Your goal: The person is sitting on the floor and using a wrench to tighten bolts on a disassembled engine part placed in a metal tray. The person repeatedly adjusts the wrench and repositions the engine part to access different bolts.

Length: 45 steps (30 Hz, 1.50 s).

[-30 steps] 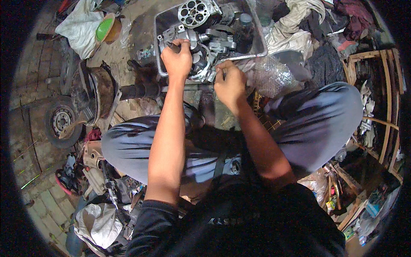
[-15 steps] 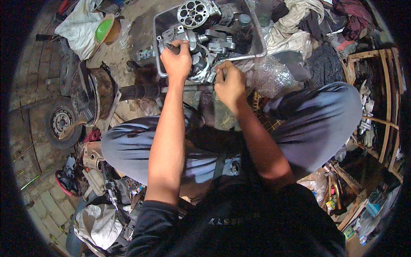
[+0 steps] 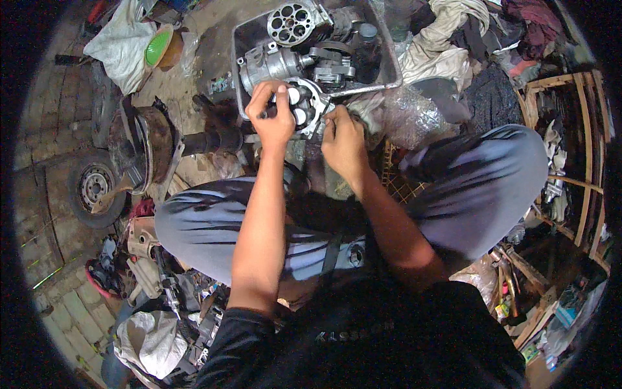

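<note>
A silver metal housing (image 3: 316,103) with shiny round pistons inside is raised at the near edge of a grey metal tray (image 3: 392,55). My left hand (image 3: 273,115) is closed on its left side, with a dark piece among the fingers that I cannot make out. My right hand (image 3: 345,141) has fingers bent and pressed to the housing's right rim. Behind it in the tray lie a cylindrical aluminum body (image 3: 272,65), a round plate with several holes (image 3: 284,24) and a pulley assembly (image 3: 332,71).
A large rusty metal part (image 3: 139,146) with a shaft lies left, near a wheel (image 3: 97,186). Rags (image 3: 447,39) and bubble wrap (image 3: 414,120) are piled right of the tray, wooden frames (image 3: 583,155) beyond. My crossed legs (image 3: 486,188) flank the work; clutter surrounds them.
My left hand has moved toward me and slightly right, bringing the housing nearer and uncovering the cylindrical body behind it. My right hand has shifted slightly toward me along with it.
</note>
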Each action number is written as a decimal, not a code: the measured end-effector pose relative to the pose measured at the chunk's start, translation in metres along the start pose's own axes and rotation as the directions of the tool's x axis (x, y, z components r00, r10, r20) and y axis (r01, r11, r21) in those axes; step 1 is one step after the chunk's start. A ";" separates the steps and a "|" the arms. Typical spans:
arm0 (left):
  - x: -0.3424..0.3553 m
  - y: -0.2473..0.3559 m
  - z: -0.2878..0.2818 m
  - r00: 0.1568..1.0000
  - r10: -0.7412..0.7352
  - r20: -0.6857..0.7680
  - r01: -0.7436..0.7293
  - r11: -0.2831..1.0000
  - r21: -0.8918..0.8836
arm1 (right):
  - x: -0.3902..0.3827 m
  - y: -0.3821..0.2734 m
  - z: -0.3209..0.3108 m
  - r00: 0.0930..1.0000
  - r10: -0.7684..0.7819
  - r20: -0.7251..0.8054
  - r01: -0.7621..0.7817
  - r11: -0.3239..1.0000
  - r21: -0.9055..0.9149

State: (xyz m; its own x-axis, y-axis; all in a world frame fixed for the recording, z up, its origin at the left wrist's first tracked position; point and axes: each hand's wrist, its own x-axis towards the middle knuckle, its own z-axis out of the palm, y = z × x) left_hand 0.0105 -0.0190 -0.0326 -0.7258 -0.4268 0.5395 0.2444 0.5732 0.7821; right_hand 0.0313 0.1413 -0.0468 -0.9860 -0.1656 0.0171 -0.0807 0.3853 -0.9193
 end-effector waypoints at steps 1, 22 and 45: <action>-0.003 0.002 0.000 1.000 0.025 0.004 -0.025 1.000 0.007 | 0.000 0.001 0.001 1.000 0.019 -0.011 -0.019 1.000 0.018; -0.009 0.004 -0.004 0.995 0.091 0.026 -0.092 0.995 0.036 | 0.012 0.001 0.002 0.730 0.580 0.362 -0.664 0.477 0.576; -0.003 0.005 -0.001 0.999 0.043 0.026 -0.044 0.998 0.042 | 0.011 0.019 0.015 0.795 0.580 0.178 -0.569 0.611 0.550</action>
State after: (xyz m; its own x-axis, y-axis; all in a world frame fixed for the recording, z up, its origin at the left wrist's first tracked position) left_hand 0.0147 -0.0153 -0.0300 -0.7308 -0.3835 0.5647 0.2488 0.6206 0.7436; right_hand 0.0211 0.1326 -0.0697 -0.8047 -0.0700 -0.5896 0.5921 -0.1692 -0.7879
